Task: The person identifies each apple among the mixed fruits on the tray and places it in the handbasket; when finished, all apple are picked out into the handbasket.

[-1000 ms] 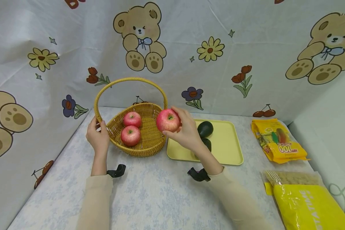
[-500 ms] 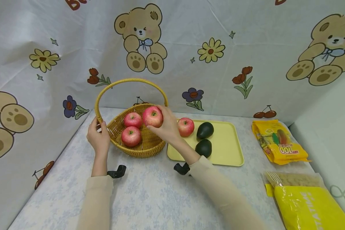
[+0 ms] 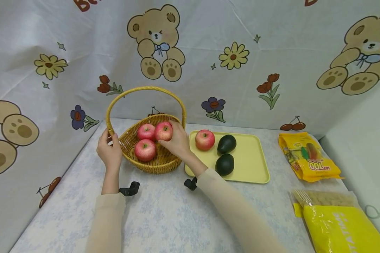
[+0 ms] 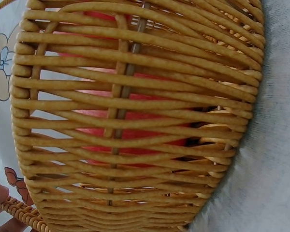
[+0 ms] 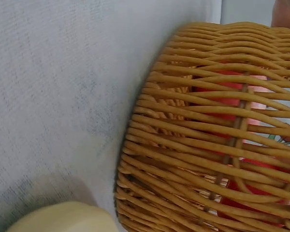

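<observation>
A wicker basket (image 3: 155, 169) with a tall arched handle stands on the left of the table in the head view. My left hand (image 3: 110, 151) grips the foot of its handle at the left rim. Inside the basket, my right hand (image 3: 178, 141) holds a red apple (image 3: 163, 131) by its right side. Two more apples lie there, a rear apple (image 3: 146, 132) and a front apple (image 3: 145, 150), close to the held one. Both wrist views show mostly the basket's woven wall (image 4: 135, 101), with red fruit visible through the gaps.
Right of the basket lies a pale yellow tray (image 3: 251, 158) bearing an apple (image 3: 204, 140), an upper avocado (image 3: 226, 144) and a lower avocado (image 3: 225, 164). Farther right are a yellow snack bag (image 3: 308, 158) and a larger yellow packet (image 3: 342, 225). A patterned cloth hangs behind.
My right hand has carried the apple leftward from above the basket's right rim, then down into the basket beside the other two. My left hand stays on the handle.
</observation>
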### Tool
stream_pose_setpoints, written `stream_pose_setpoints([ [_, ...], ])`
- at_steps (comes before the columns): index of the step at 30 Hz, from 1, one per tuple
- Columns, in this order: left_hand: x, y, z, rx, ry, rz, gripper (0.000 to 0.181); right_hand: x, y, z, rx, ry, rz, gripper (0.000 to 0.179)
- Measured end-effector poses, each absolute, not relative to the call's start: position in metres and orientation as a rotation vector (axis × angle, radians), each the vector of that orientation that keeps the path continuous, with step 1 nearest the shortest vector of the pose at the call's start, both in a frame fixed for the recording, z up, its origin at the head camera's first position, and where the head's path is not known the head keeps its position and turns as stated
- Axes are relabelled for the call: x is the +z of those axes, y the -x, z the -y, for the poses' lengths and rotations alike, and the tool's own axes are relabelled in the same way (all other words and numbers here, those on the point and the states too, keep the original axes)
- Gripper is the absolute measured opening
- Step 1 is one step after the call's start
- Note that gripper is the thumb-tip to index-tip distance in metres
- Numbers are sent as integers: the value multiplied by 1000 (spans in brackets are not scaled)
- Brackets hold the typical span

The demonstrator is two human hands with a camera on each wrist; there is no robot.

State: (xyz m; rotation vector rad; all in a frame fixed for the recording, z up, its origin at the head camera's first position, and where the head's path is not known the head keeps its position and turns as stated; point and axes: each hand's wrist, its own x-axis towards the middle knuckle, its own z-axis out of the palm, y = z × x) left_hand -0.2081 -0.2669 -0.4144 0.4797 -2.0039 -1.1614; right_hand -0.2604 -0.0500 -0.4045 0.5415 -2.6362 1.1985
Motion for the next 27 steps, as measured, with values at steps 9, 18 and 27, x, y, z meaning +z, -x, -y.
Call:
stream_pose_setpoints([
  [9, -414, 208, 268, -1154, -466, 2007, 34, -408, 271, 59, 1142, -482, 2742, 83],
  [18, -414, 209, 267, -1166, -481, 2004, 34, -411, 277, 67, 1097, -386, 2819, 83],
  [27, -413, 208, 267, -1155, -483, 2007, 34, -418, 283, 74, 1007, -347, 2832, 79],
])
